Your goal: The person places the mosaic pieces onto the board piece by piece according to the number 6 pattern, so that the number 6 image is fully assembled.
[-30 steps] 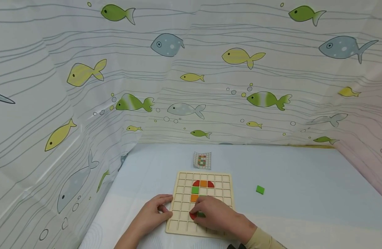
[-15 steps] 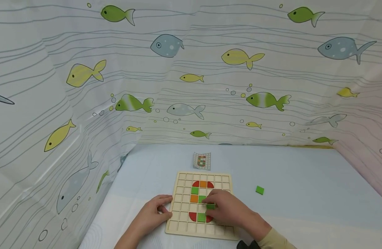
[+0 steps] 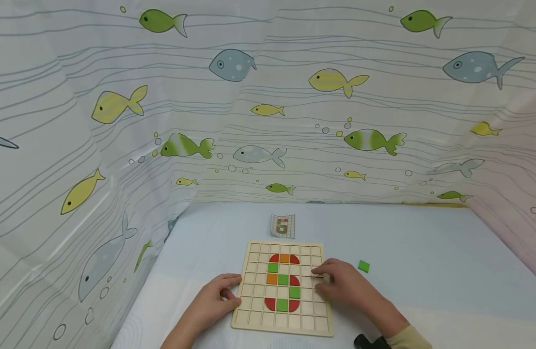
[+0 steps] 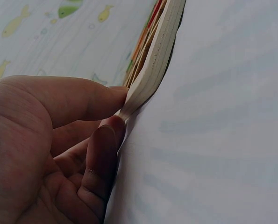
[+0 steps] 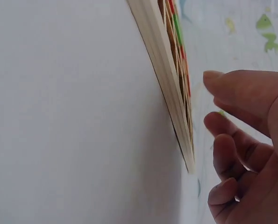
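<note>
A square wooden grid board (image 3: 255,312) lies flat on the table, with red rounded tiles, green squares and orange squares set in its cells in a winding figure. My left hand (image 3: 214,299) rests beside the board's left edge, its thumb and fingertips touching that edge; in the left wrist view, the thumb (image 4: 96,100) meets the board's side. Over the board's right edge is my right hand (image 3: 348,286), thumb and forefinger apart with nothing between them. The right wrist view shows its other fingers loosely bent. A loose green square tile (image 3: 364,266) lies just beyond the right hand.
A small printed card (image 3: 282,226) with a coloured grid figure lies behind the board. A fish-patterned sheet (image 3: 259,126) walls in the back and sides of the pale-covered table (image 3: 416,252). A black object (image 3: 370,342) shows at the right wrist.
My right hand has drawn back rightward from the tile figure to the board's right edge, uncovering the lower red and green tiles. The left hand stays at the left edge.
</note>
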`<act>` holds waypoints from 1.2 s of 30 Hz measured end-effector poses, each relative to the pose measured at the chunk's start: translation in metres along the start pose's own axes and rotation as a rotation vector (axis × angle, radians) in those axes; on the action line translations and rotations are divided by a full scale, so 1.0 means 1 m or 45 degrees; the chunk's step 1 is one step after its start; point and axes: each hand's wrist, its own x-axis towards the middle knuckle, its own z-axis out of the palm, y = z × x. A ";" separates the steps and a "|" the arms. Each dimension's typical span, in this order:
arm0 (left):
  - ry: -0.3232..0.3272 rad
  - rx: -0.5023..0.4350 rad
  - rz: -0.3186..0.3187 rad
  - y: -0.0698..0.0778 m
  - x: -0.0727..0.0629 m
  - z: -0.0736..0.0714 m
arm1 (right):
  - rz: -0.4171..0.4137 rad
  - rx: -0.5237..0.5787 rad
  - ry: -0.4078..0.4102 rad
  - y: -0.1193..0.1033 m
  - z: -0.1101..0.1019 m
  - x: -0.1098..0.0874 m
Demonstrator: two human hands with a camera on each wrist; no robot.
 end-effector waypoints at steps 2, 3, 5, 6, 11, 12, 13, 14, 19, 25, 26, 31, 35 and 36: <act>0.001 -0.005 -0.002 0.000 0.000 0.000 | 0.036 -0.020 0.035 0.005 -0.001 -0.003; 0.001 -0.008 -0.003 0.000 0.000 0.000 | 0.054 -0.026 0.052 0.008 -0.001 -0.004; 0.001 -0.014 -0.005 0.000 -0.001 0.000 | 0.089 -0.044 0.090 0.013 -0.002 -0.006; 0.001 -0.016 -0.005 0.000 -0.001 0.000 | 0.111 -0.048 0.107 0.016 -0.003 -0.007; 0.001 -0.019 -0.007 0.000 -0.001 0.000 | 0.114 -0.051 0.203 0.034 -0.011 -0.012; -0.001 -0.017 -0.005 0.000 -0.001 0.000 | 0.111 -0.050 0.218 0.038 -0.013 -0.013; -0.002 -0.014 -0.007 0.000 -0.001 0.000 | 0.103 -0.051 0.232 0.043 -0.015 -0.015; -0.004 -0.015 -0.005 0.000 0.000 0.000 | 0.103 -0.056 0.242 0.046 -0.017 -0.016; -0.004 0.001 -0.013 -0.001 0.000 0.000 | 0.146 -0.081 0.245 0.060 -0.028 -0.022; -0.004 0.011 -0.017 -0.003 0.001 0.000 | 0.211 -0.103 0.257 0.073 -0.040 -0.027; -0.005 0.009 -0.016 -0.004 0.001 0.000 | 0.213 -0.111 0.261 0.075 -0.041 -0.027; -0.005 0.004 -0.019 -0.003 0.001 0.000 | 0.241 -0.141 0.267 0.083 -0.046 -0.030; -0.002 -0.009 -0.002 0.000 0.000 0.000 | 0.256 -0.140 0.247 0.085 -0.048 -0.030; -0.002 -0.010 0.002 0.000 -0.001 0.000 | 0.260 -0.138 0.240 0.085 -0.048 -0.030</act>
